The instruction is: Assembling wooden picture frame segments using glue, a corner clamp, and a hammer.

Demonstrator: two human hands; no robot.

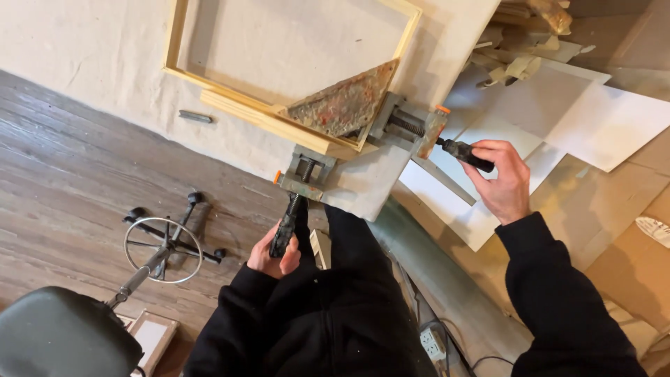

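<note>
A worn grey metal corner clamp (349, 150) grips one corner of a pale, bare-wood rectangular frame (209, 80) that lies flat on a table covered in cream canvas cloth (91, 49). A rusty, mottled triangular plate (345, 105) sits over the frame's corner, its long edge running diagonally across the joint. The clamp has two threaded screws set at right angles. One screw's long axis points down toward the person, ending in a dark, ribbed handle (285, 230); the left hand (273, 255) is wrapped closed around that handle, fingers curled tight. The other screw runs out to the right, past a small orange-tipped block, to a second dark handle (466, 153); the right hand (504, 180) pinches it firmly between thumb and fingers. Both sleeves are black. White sheets of paper (600, 119) and brown cardboard lie to the right. On the grey wood-plank floor at left stands a black-seated stool with a chrome foot ring (162, 249).
</note>
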